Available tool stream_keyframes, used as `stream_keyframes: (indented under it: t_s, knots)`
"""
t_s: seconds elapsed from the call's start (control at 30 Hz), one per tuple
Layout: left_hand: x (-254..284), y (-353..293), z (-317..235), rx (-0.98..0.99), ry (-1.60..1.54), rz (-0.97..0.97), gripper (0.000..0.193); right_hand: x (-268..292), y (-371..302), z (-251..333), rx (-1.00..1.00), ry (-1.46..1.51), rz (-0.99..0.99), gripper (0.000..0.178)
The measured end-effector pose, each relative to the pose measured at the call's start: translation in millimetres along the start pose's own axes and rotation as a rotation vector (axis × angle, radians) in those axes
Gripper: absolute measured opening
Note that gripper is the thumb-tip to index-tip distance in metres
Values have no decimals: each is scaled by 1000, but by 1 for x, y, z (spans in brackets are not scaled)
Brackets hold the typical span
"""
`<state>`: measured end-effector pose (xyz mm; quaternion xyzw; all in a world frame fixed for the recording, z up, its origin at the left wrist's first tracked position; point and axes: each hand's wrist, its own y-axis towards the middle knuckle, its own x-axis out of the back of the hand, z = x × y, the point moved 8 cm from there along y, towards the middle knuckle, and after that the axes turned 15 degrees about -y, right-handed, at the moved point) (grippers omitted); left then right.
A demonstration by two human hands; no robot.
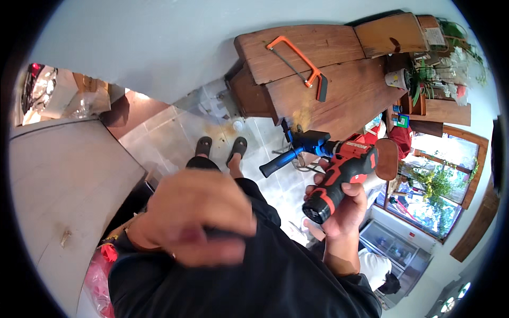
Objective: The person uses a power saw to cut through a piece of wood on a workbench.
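A red and black cordless drill (339,177) rests in my right hand (347,212), whose fingers and thumb wrap round its grip. Fixed to the drill's front is a blue attachment (310,143) with a black and blue side handle (278,161). My left hand (199,214) is raised in front of my dark shirt, apart from the drill. Motion smears its curled fingers. A dark patch shows between its thumb and fingers, but I cannot make out whether it is a held thing or the shirt behind.
Beyond the drill stands a brown wooden bench (328,69), with an orange-framed hacksaw (299,58) on top. Sawdust lies on the tiled floor (169,138). A pale cabinet (69,191) is at left. At lower right a person in white (374,267) is near a glass-fronted cabinet (395,249).
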<state>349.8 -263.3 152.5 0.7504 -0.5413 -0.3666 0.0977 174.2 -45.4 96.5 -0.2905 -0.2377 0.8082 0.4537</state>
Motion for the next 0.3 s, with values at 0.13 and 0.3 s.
stream_keyframes:
  t_s: [0.13, 0.3]
  knots:
    - [-6, 12, -15, -168, -192, -64, 40, -3, 1, -4, -38, 25, 20, 71]
    - [8, 1, -34, -382, -244, -107, 44, -26, 0, -4, -99, 121, 175, 79]
